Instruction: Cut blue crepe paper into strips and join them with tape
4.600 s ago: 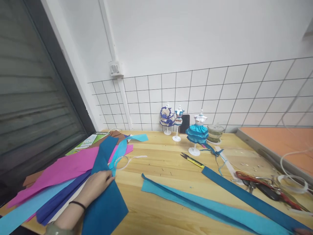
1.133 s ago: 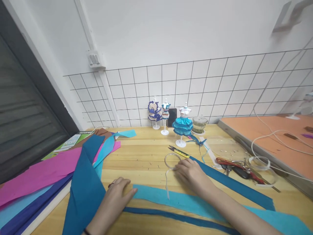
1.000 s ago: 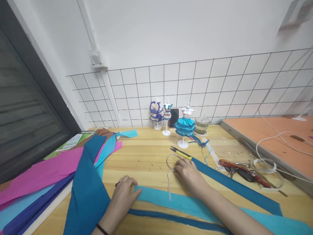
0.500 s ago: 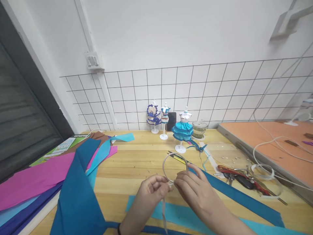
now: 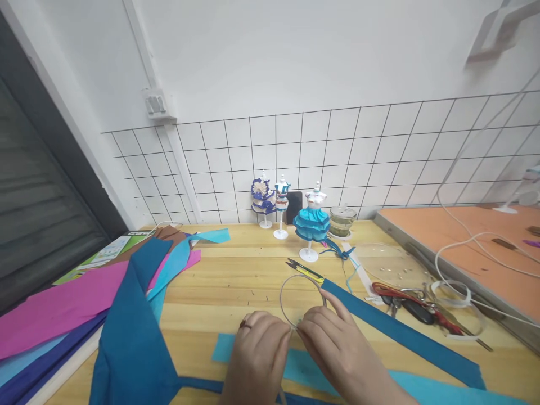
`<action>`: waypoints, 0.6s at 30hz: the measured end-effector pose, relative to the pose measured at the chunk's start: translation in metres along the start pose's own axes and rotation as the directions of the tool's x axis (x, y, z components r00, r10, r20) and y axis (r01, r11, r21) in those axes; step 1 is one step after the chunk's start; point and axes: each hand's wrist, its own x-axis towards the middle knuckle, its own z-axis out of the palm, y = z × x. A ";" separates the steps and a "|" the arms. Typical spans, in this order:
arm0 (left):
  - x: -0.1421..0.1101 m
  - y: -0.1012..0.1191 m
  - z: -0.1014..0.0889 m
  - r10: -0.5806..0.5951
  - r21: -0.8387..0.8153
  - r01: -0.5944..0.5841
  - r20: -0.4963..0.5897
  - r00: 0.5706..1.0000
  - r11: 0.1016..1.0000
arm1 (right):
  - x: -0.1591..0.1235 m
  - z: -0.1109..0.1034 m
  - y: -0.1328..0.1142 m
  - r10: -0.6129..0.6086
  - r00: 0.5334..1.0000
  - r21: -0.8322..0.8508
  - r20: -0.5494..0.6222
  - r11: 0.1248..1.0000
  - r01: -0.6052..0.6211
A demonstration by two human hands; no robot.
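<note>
- Left hand (image 5: 259, 354): fingertips pinched together at the lower end of a thin whitish strip (image 5: 300, 275) curled into a ring; exact contact hidden.
- Right hand (image 5: 337, 349): thumb side pinching the same lower end, index finger out along the ring's right side.
- Risk: looks light and springy; a slipping pinch could let the loop pop open or twist.
- Position: loop just beyond the fingertips, its base between both hands; loose tail under left hand, could snag.
- Below hands: flat turquoise fabric strip (image 5: 310, 371), partly covered; forearms might drag it.
- Just past the loop: yellow-handled, dark-bladed thread snips (image 5: 306, 271); reaching forward carelessly could knock them.
- Right of right hand: long dark-teal fabric strip (image 5: 400, 332).
</note>
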 end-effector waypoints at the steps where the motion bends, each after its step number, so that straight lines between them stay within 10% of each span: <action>1: 0.000 0.000 0.000 -0.031 -0.017 0.031 0.016 0.999 0.999 | 0.000 0.000 0.000 0.000 1.000 0.005 0.001 1.000 0.000; 7: -0.002 0.000 -0.006 -0.234 -0.113 0.238 0.045 0.971 0.965 | 0.002 -0.002 -0.003 0.072 0.997 0.005 -0.031 0.997 -0.072; 13: -0.015 0.005 0.002 -0.011 0.028 0.013 -0.064 0.998 1.000 | -0.002 0.003 0.001 0.119 0.990 0.043 -0.075 0.992 -0.116; 18: -0.024 0.010 0.011 -0.084 0.010 0.085 -0.123 0.989 0.996 | -0.010 0.006 0.006 0.135 0.991 0.117 -0.022 0.984 -0.131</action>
